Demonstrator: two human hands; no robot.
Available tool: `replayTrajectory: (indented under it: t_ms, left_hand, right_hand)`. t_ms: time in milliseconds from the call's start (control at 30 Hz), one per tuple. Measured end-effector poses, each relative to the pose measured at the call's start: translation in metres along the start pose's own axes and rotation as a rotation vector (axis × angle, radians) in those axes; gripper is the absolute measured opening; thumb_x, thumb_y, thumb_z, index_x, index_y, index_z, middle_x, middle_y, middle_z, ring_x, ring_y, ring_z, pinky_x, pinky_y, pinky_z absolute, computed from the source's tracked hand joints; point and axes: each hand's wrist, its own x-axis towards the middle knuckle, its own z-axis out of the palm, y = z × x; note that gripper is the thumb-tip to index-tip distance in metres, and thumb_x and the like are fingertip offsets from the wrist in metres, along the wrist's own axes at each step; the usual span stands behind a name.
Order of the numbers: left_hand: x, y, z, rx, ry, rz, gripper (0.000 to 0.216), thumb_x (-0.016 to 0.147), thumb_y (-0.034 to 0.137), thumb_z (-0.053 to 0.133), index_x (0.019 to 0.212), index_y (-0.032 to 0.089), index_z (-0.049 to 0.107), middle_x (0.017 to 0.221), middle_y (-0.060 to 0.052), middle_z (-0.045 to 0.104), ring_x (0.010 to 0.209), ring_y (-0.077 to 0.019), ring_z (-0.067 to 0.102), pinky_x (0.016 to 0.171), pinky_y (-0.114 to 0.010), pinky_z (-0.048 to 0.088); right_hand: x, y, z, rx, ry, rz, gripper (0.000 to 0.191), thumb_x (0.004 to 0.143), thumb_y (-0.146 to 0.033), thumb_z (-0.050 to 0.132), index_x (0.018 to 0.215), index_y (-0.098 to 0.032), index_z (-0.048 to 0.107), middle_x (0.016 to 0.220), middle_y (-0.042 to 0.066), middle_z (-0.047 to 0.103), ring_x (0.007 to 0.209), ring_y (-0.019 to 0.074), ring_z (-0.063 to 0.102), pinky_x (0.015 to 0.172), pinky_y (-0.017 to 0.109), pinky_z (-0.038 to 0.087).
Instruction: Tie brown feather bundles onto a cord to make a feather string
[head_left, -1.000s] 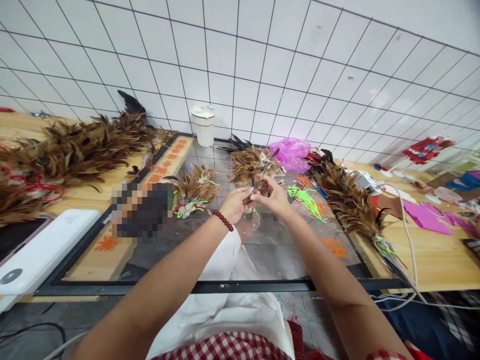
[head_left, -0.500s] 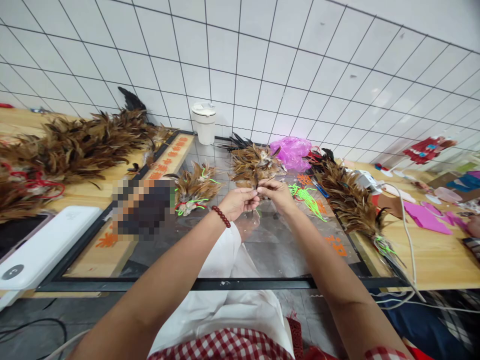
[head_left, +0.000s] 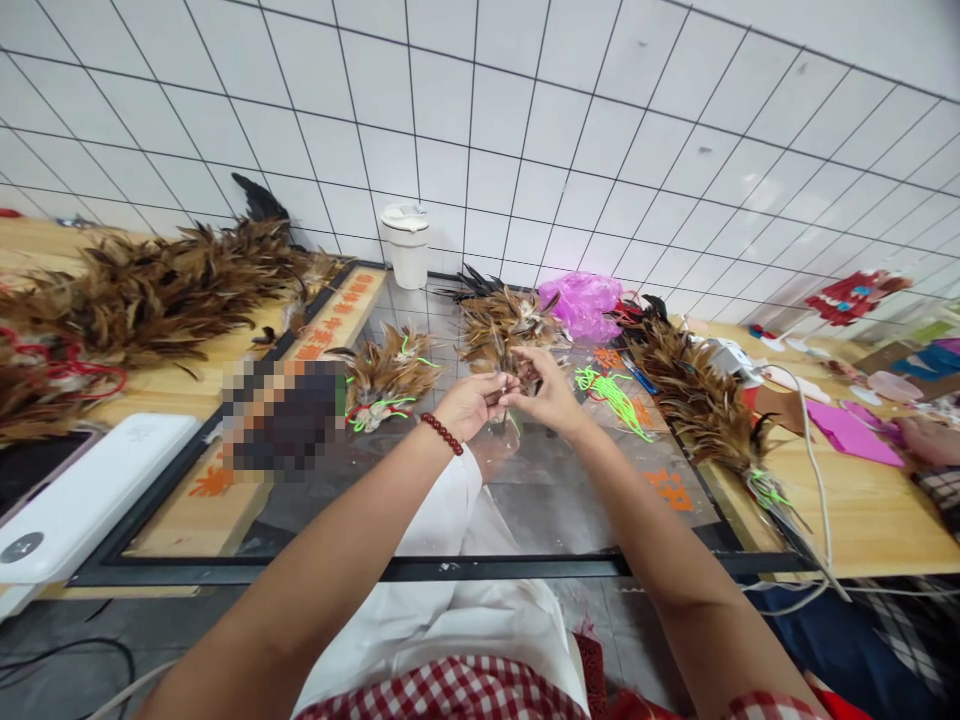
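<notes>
Brown feather tuft (head_left: 504, 335) pinched at stem by left hand (head_left: 471, 403) + right hand (head_left: 546, 393) | tied bundle (head_left: 386, 378) done, lying beside | green cords (head_left: 611, 395), feather pile (head_left: 694, 400) untouched

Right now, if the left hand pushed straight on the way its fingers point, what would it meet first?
The left hand points right and away. First comes the brown feather bunch that it pinches, then the right hand just beyond. Depth between them is unclear.

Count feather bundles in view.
4: big heap far left; small bundle on glass; held bundle between left hand and right hand; long string at right. Others may be hidden.
</notes>
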Motion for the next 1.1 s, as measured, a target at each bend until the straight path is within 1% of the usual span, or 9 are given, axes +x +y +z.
replayTrajectory:
  t_ms: [100, 200, 300, 400, 533, 633, 867, 1000, 1100]
  left_hand:
    - [0.000, -0.001, 0.000, -0.003, -0.029, 0.004, 0.005, 0.077, 0.009, 0.060, 0.075, 0.009, 0.065, 0.076, -0.006, 0.066, 0.067, -0.0100, 0.062, 0.074, -0.029, 0.055]
    - [0.000, 0.000, 0.000, -0.029, 0.043, 0.080, 0.003, 0.076, 0.012, 0.063, 0.076, 0.009, 0.064, 0.075, -0.006, 0.066, 0.066, -0.0095, 0.062, 0.069, -0.025, 0.054]
    - [0.003, 0.003, -0.001, -0.093, 0.178, 0.216, 0.006, 0.074, 0.014, 0.066, 0.078, 0.010, 0.064, 0.071, -0.003, 0.064, 0.060, -0.0065, 0.060, 0.059, -0.018, 0.050]
    - [0.005, 0.006, -0.002, -0.144, 0.263, 0.279, 0.004, 0.074, 0.012, 0.066, 0.077, 0.010, 0.064, 0.064, -0.001, 0.061, 0.053, -0.0039, 0.055, 0.052, -0.015, 0.046]
    - [0.006, 0.007, -0.002, -0.148, 0.285, 0.283, 0.008, 0.071, 0.012, 0.069, 0.075, 0.010, 0.063, 0.062, 0.000, 0.060, 0.051, -0.0031, 0.054, 0.050, -0.014, 0.045]
    - [0.005, 0.006, -0.002, -0.134, 0.264, 0.284, 0.009, 0.070, 0.013, 0.070, 0.074, 0.010, 0.062, 0.061, 0.000, 0.060, 0.051, -0.0033, 0.054, 0.049, -0.014, 0.045]
    - [0.001, 0.004, 0.001, 0.121, 0.232, 0.219, 0.009, 0.068, 0.014, 0.072, 0.070, 0.009, 0.065, 0.067, -0.006, 0.067, 0.061, -0.0089, 0.062, 0.058, -0.018, 0.050]
    - [-0.002, 0.003, 0.003, 0.225, 0.203, 0.159, 0.013, 0.065, 0.014, 0.074, 0.065, 0.009, 0.062, 0.067, -0.007, 0.067, 0.058, -0.0124, 0.063, 0.055, -0.022, 0.051]
    - [-0.002, 0.002, 0.004, 0.279, 0.174, 0.107, 0.013, 0.067, 0.013, 0.072, 0.064, 0.008, 0.061, 0.064, -0.008, 0.066, 0.050, -0.0110, 0.060, 0.050, -0.023, 0.049]
  right_hand:
    - [-0.001, 0.002, 0.004, -0.068, 0.036, -0.033, 0.064, 0.067, -0.037, 0.074, 0.125, -0.022, 0.050, 0.113, 0.009, 0.053, 0.083, 0.0173, 0.053, 0.080, 0.036, 0.047]
    - [0.000, 0.004, 0.001, -0.082, 0.052, 0.008, 0.061, 0.070, -0.038, 0.071, 0.126, -0.023, 0.050, 0.112, 0.009, 0.055, 0.081, 0.0172, 0.055, 0.076, 0.035, 0.047]
    - [0.002, 0.005, -0.011, -0.126, 0.053, 0.000, 0.027, 0.080, -0.033, 0.061, 0.105, -0.022, 0.064, 0.096, 0.006, 0.062, 0.080, 0.0173, 0.056, 0.076, 0.034, 0.046]
    - [0.002, 0.006, -0.022, -0.190, -0.128, -0.077, 0.015, 0.083, -0.025, 0.056, 0.085, -0.022, 0.070, 0.083, 0.005, 0.063, 0.083, 0.0176, 0.057, 0.079, 0.034, 0.044]
    - [0.001, 0.005, -0.024, -0.333, -0.367, -0.169, 0.017, 0.080, -0.023, 0.060, 0.093, -0.023, 0.071, 0.086, 0.005, 0.059, 0.085, 0.0182, 0.054, 0.079, 0.034, 0.043]
    - [0.000, 0.003, -0.021, -0.425, -0.419, -0.191, 0.014, 0.081, -0.023, 0.059, 0.087, -0.022, 0.071, 0.082, 0.004, 0.057, 0.082, 0.0179, 0.052, 0.076, 0.032, 0.042]
    - [0.000, -0.007, -0.022, -0.554, -0.101, -0.139, 0.014, 0.083, -0.023, 0.054, 0.085, -0.021, 0.068, 0.092, 0.006, 0.059, 0.088, 0.0196, 0.053, 0.077, 0.033, 0.037]
    - [-0.002, -0.014, -0.021, -0.651, 0.037, -0.093, 0.012, 0.082, -0.023, 0.054, 0.082, -0.020, 0.066, 0.095, 0.007, 0.061, 0.092, 0.0219, 0.053, 0.080, 0.036, 0.034]
    - [-0.001, -0.013, -0.020, -0.573, 0.090, -0.028, 0.010, 0.080, -0.024, 0.056, 0.080, -0.020, 0.065, 0.092, 0.007, 0.062, 0.092, 0.0220, 0.053, 0.082, 0.037, 0.035]
